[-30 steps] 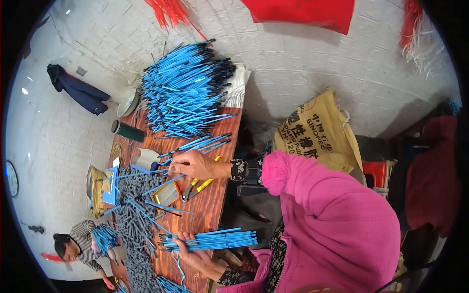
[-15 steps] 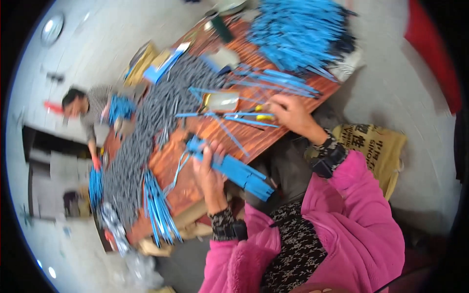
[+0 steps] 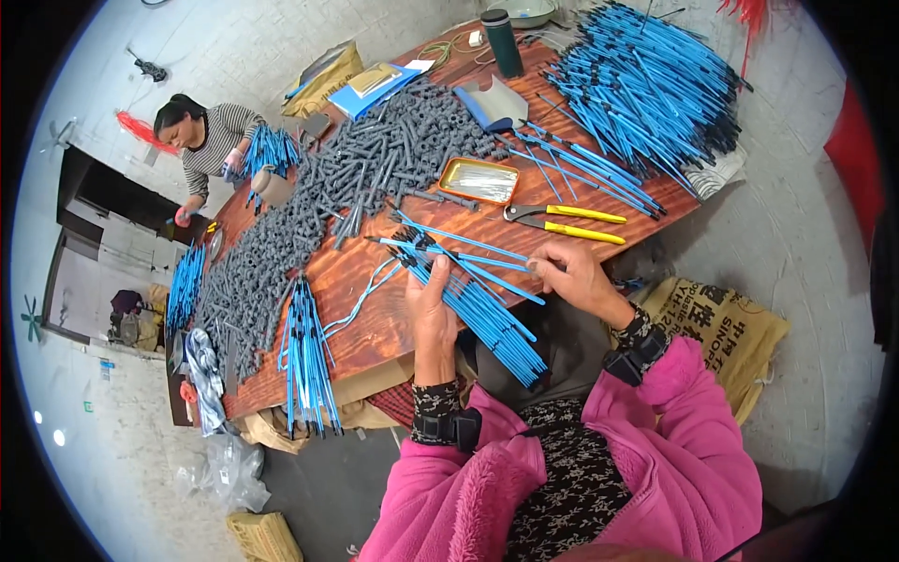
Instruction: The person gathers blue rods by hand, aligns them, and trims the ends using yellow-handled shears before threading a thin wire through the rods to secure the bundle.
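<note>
My left hand (image 3: pixel 431 323) is wrapped round a bundle of thin blue rods (image 3: pixel 492 328) with black tips, held slantwise over the table's near edge. A few loose blue rods (image 3: pixel 468 253) fan out from the bundle's upper end toward the right. At their far ends the fingers of my right hand (image 3: pixel 579 281) are pinched together on a blue rod. Pliers with yellow handles (image 3: pixel 576 228) lie on the table just beyond my right hand. Beside them is a yellow-rimmed tray (image 3: pixel 468 187) holding thin silvery pins.
Grey plastic pieces (image 3: pixel 375 150) are heaped along the wooden table (image 3: pixel 323 290). A large pile of blue rods (image 3: pixel 646 94) is at the far right, with a green bottle (image 3: pixel 504 47) nearby. Another bundle (image 3: pixel 307 361) overhangs the near-left edge. A co-worker (image 3: pixel 220 140) handles rods at far left.
My right hand has left the pliers' yellow handles and come down to the loose rods' ends. The rods in my left hand have spread apart at the top.
</note>
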`<state>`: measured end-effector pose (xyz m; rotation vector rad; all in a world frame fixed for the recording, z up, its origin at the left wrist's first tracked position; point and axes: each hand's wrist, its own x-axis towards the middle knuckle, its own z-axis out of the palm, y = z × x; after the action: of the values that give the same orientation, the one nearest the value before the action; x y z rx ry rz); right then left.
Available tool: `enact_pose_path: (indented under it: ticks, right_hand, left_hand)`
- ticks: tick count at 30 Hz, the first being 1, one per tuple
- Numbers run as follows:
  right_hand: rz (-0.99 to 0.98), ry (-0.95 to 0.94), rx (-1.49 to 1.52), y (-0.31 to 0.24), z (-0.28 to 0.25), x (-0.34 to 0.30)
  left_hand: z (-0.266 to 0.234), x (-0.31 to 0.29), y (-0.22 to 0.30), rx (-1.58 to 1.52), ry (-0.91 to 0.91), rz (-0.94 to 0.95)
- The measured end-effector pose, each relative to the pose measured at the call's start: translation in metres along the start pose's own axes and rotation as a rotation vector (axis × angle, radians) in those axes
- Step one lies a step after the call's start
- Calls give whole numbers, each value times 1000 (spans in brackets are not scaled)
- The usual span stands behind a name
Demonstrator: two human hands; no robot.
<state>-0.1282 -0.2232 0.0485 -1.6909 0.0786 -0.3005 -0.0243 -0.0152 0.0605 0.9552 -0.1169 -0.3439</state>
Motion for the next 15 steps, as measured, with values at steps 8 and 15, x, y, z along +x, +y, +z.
enact_pose_path:
  ticks: [8,15]
  right_hand:
    - [-19,-46,0,12,13,-12]
    - [-113,-145,266,18,36,-12]
  left_hand:
    - [6,-3,3,28,51,-13]
    - [-1,-3,1,33,-4,-34]
